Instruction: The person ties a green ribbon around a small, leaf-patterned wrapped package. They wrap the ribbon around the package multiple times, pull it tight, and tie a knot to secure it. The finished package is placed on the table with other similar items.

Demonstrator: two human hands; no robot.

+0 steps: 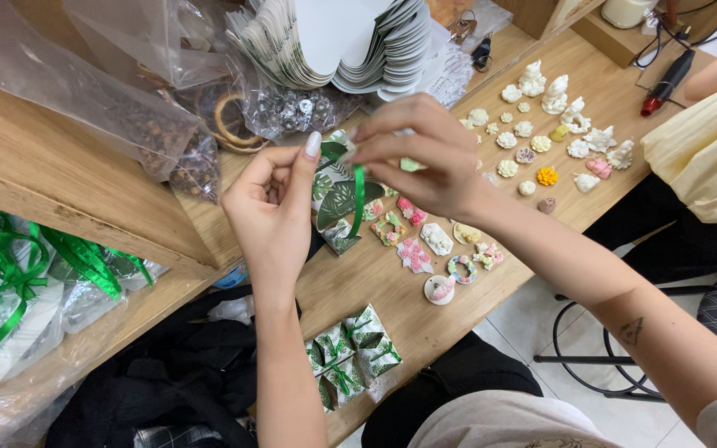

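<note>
While both hands met above the wooden table (425, 319), the left hand (271, 207) was raised palm toward the camera, fingers curled, thumb and fingertips pinching the top of a small leaf-print gift box (340, 203). Right hand (425, 153) came over from the right, fingertips pressed together on a green ribbon (358, 195) at the box top; ribbon hung down the box front. Box sat just above the table edge, partly hidden by both hands, exact grip of left fingers hard to tell.

Just right of the box, small painted clay pieces (429, 249) lay on the table, pink, green, white. Further back, a group of white unpainted figurines (553, 124). Near the front edge, a cluster of finished leaf-print boxes (350, 357) tied with green. Behind the hands, a fanned stack of flat box blanks (334, 41) and clear plastic bags (109, 83). Far left, loose green ribbon bundle (10, 282) in plastic. Another person's yellow sleeve (711, 158) at right, well apart
</note>
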